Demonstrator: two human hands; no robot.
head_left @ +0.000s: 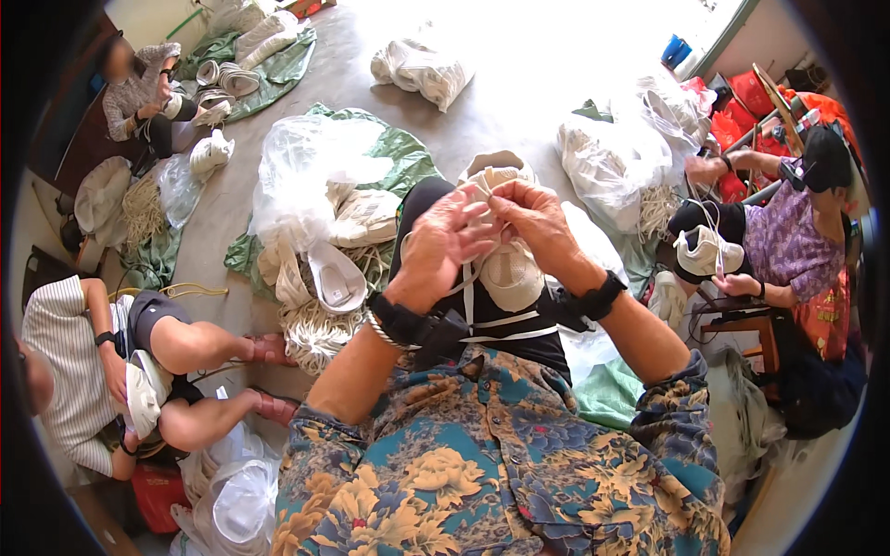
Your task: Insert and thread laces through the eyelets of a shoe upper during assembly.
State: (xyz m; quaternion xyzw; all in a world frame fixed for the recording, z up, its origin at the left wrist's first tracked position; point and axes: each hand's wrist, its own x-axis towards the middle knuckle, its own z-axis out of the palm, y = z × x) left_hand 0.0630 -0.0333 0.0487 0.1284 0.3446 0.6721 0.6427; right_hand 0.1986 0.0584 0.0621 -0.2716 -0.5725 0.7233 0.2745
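Note:
A cream sneaker [512, 278] rests on my lap, with its toe toward me and its heel opening on the far side. White shoelace [468, 301] trails from it across my dark trousers. My right hand [540, 221] is over the right side of the shoe, thumb and forefinger pinched on the lace near the eyelets. To the left, my left hand [443, 239] has its palm turned toward the shoe and its fingers stretched apart near the lace. Both hands partly cover the shoe's middle. Dark bands circle both my wrists.
Beyond my left knee lie a clear plastic bag [301, 176], loose cream shoes [336, 278] and a lace bundle [320, 334] on green sheeting. White bags [612, 148] stand at right. People holding shoes sit at left [74, 361], far left [139, 88] and right [797, 222].

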